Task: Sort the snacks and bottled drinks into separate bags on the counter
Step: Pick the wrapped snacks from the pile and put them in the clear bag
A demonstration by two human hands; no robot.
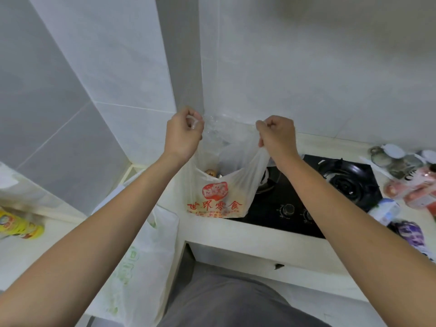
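Counter bears a bag (red print), handles gripped overhead by left hand and right hand.

Red-printed bag blocks the stove's left burner; snack packets crowd the right counter.

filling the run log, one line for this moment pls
left hand: grips handle | right hand: grips other handle | white bag with red print: held open by stove

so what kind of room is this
Most likely a small home kitchen: a black gas hob is set into a pale counter, the walls are tiled, and packaged snacks lie beside the hob.
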